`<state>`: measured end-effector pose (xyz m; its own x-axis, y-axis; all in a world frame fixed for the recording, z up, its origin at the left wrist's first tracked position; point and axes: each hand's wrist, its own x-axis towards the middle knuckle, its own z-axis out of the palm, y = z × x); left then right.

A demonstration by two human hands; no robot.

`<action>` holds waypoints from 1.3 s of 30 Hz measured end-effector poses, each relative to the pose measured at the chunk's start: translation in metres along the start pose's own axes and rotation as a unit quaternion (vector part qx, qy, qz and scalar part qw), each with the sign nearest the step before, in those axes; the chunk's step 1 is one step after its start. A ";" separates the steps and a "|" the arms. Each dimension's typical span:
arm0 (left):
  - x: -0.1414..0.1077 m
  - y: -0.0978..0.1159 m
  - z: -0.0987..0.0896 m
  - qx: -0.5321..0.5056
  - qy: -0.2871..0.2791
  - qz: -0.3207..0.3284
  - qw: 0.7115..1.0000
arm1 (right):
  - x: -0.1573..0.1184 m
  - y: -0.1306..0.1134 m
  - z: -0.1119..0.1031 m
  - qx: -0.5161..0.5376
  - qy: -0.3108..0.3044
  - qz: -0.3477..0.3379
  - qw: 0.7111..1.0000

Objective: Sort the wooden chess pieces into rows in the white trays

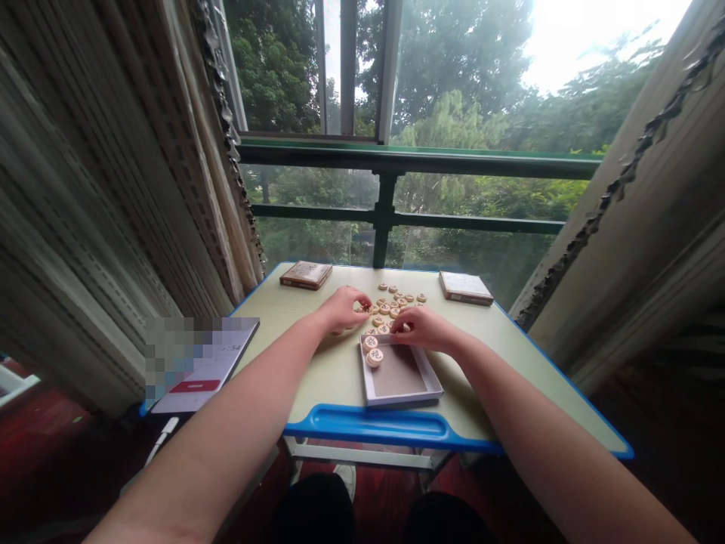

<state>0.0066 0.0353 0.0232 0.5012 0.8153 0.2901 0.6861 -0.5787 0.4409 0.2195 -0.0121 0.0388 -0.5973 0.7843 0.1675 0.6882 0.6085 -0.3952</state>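
Note:
Round wooden pieces with dark characters [384, 309] lie scattered on the pale table, between and beyond my hands. My left hand [343, 308] is at the left edge of these pieces, its thumb and fingertips closed around a piece that is mostly hidden. Over the far rim of an open white box [402, 374] is my right hand [420, 328], fingers curled together; what they hold, if anything, is hidden. Inside the box, at its far left corner, sit a few round pieces [374, 357], some overlapping.
A flat brown box [306, 275] lies at the table's back left, another box [465, 288] at the back right. A tablet-like device [209, 366] rests at the left edge, near a white cable [161, 436]. The front edge has a blue tray groove [379, 425]. Curtains flank the window.

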 end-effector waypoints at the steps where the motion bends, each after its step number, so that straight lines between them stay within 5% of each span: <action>1: 0.000 0.000 0.000 -0.011 0.004 -0.001 1.000 | 0.000 0.001 0.000 -0.002 0.003 -0.001 1.000; 14: -0.003 0.020 -0.011 -0.163 -0.018 -0.048 0.985 | 0.002 0.004 0.003 -0.002 0.026 0.012 1.000; 24: -0.007 0.031 -0.012 -0.285 -0.070 -0.026 0.956 | 0.002 0.000 0.004 0.084 0.149 -0.011 0.985; 34: -0.010 0.038 -0.017 -0.295 -0.080 0.003 0.952 | -0.004 -0.011 -0.006 0.118 0.142 -0.008 0.983; 39: -0.009 0.034 -0.021 -0.309 -0.074 -0.025 0.948 | -0.014 -0.017 -0.025 0.108 0.033 0.027 0.993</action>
<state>0.0145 0.0082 0.0531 0.5760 0.8029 0.1537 0.2934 -0.3785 0.8779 0.2260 -0.0302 0.0662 -0.5291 0.8255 0.1965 0.6093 0.5307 -0.5891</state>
